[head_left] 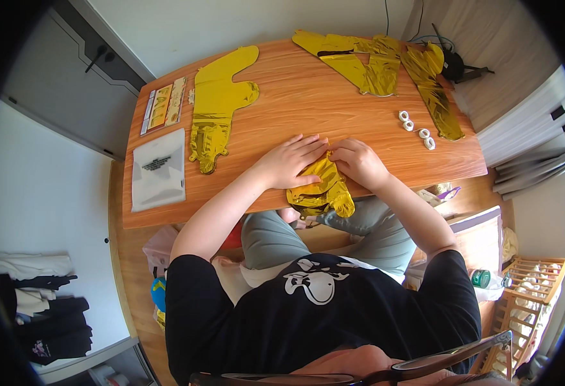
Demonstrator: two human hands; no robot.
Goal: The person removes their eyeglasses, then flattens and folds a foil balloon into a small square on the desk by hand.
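A crumpled, flat gold foil balloon [324,186] lies at the table's near edge, its lower part hanging over toward my lap. My left hand [293,161] rests flat on its upper left side, with fingers stretched across the foil and the tabletop. At the foil's top corner, my right hand [361,163] is closed in a pinch on the edge; the fingertips partly hide what they grip. Another flat gold foil balloon [221,96] is spread out beyond my left hand. Two more, one broad foil balloon [379,71] and one narrow foil balloon [438,100], lie at the far right.
Several small white rolls [408,125] sit right of my right hand on the wooden table [308,96]. A clear plastic bag [159,170] and a printed card [164,106] are at the left. A black device with antennas [455,66] stands at the far right corner.
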